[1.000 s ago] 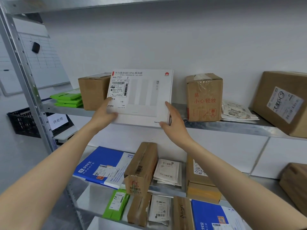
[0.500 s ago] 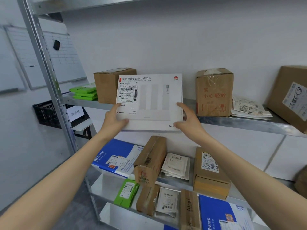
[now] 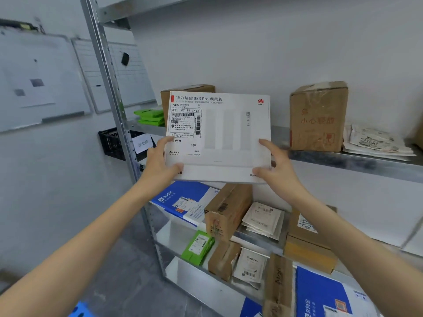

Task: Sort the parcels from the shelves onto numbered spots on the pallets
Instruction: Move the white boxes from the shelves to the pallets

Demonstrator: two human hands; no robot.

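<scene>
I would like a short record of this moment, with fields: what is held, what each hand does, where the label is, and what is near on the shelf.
held: white box, upright, front toward the camera
left hand: grips its lower left corner
right hand: grips its lower right corner
label: upper left of the box front
near: brown box on the shelf, right; green packets, left

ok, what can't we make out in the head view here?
Head view only.
Pallets and numbered spots: out of frame.
Shipping label fine print on the white box: too small, blurred.
Brown carton behind it: mostly hidden by the white box.
Left hand and right hand: fingers hidden behind the box they hold.
</scene>
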